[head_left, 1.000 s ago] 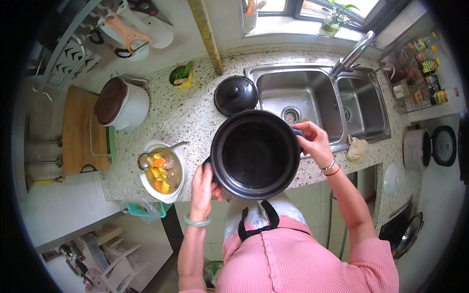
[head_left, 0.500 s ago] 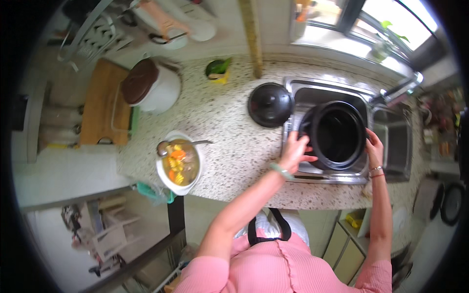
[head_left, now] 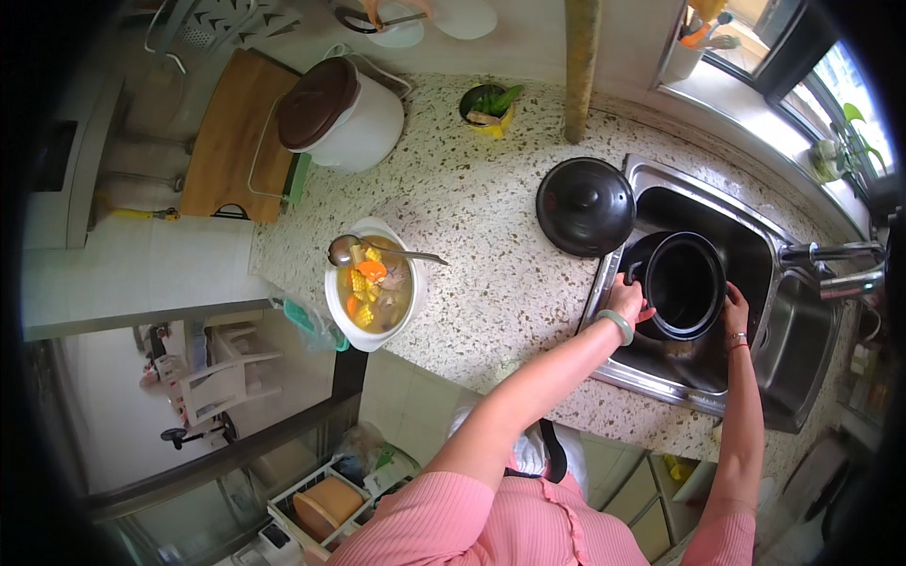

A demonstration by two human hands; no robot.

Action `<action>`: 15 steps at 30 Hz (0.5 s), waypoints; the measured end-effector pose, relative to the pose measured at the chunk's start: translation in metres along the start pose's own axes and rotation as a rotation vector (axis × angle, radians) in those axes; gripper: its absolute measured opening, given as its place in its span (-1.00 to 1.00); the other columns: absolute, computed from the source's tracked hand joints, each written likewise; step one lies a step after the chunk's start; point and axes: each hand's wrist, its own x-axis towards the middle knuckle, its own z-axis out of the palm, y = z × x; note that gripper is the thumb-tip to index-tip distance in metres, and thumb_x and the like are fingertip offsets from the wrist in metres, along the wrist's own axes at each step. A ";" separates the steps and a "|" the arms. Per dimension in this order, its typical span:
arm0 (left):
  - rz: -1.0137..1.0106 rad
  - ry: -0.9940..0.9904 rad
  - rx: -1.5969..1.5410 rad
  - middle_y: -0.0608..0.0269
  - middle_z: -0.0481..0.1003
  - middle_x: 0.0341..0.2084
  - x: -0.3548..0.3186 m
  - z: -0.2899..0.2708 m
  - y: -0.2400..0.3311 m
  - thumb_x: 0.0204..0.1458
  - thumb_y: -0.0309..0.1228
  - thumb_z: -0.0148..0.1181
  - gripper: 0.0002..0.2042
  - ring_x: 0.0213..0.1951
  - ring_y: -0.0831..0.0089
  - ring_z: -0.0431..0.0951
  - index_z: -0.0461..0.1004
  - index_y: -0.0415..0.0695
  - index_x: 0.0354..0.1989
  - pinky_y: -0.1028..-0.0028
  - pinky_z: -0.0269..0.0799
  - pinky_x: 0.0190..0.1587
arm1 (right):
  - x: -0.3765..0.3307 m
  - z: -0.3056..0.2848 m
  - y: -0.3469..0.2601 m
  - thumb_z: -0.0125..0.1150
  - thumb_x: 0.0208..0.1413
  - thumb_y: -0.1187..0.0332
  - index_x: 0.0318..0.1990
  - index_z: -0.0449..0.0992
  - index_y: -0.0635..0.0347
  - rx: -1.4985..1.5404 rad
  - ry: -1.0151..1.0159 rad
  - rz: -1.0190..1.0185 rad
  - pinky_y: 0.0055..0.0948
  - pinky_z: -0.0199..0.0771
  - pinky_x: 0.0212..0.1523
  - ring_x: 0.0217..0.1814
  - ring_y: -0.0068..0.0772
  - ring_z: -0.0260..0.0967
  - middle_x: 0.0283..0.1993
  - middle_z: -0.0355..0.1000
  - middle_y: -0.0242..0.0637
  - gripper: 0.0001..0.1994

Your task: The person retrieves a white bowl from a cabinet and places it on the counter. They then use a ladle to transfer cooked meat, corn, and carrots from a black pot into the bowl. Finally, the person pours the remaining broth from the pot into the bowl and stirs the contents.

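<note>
A black, deep pot with a shiny rim is inside the left basin of the steel sink, mouth up and slightly tilted. Its dark inside looks bare. My left hand grips the pot by its left side near the handle. On the right side, my right hand has its fingers curled round the wall, partly hidden by the pot. The black domed lid lies knob up on the counter, at the sink's left edge.
A white bowl of corn and carrot soup, with a ladle across it, stands at the counter's front left. Behind are a white bucket with brown lid, a wooden board and a small plant pot. The faucet projects at right.
Both hands have lowered the pot deeper into the left basin. The view has turned, so the counter and sink appear rotated. The lid and bowl stay put on the counter.
</note>
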 end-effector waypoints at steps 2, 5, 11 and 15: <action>0.006 0.016 -0.035 0.41 0.34 -0.36 0.009 -0.001 -0.005 0.24 -0.40 -0.11 -0.85 -0.48 0.63 0.33 0.26 0.09 -0.05 0.46 0.56 -0.52 | 0.009 0.004 0.002 0.17 0.12 0.48 0.08 0.46 0.30 -0.033 -0.014 0.057 -0.55 0.37 0.04 0.00 -0.48 0.42 -0.03 0.50 -0.32 -0.65; 0.007 0.049 -0.042 0.42 0.34 -0.37 0.014 0.003 -0.007 0.21 -0.40 -0.12 -0.81 -0.47 0.63 0.32 0.25 0.12 -0.03 0.52 0.50 -0.51 | 0.017 0.007 0.007 0.16 0.12 0.50 0.10 0.45 0.29 -0.014 -0.004 0.018 -0.55 0.38 0.03 -0.02 -0.49 0.42 -0.03 0.49 -0.32 -0.64; 0.059 0.090 -0.018 0.41 0.34 -0.35 0.025 0.002 -0.017 0.21 -0.41 -0.14 -0.67 -0.45 0.63 0.33 0.21 0.15 0.15 0.60 0.42 -0.50 | 0.026 0.007 0.015 0.07 0.15 0.53 0.16 0.40 0.26 0.075 -0.007 -0.107 -0.56 0.38 0.03 -0.04 -0.51 0.42 0.01 0.47 -0.35 -0.62; 0.093 0.057 0.009 0.36 0.36 -0.30 0.021 -0.004 -0.016 0.20 -0.45 -0.13 -0.48 -0.47 0.64 0.35 0.02 0.05 0.36 0.60 0.43 -0.51 | 0.008 0.012 -0.020 0.07 0.17 0.49 0.18 0.40 0.20 -0.006 -0.014 0.147 -0.55 0.41 -0.01 -0.03 -0.48 0.41 0.00 0.47 -0.37 -0.61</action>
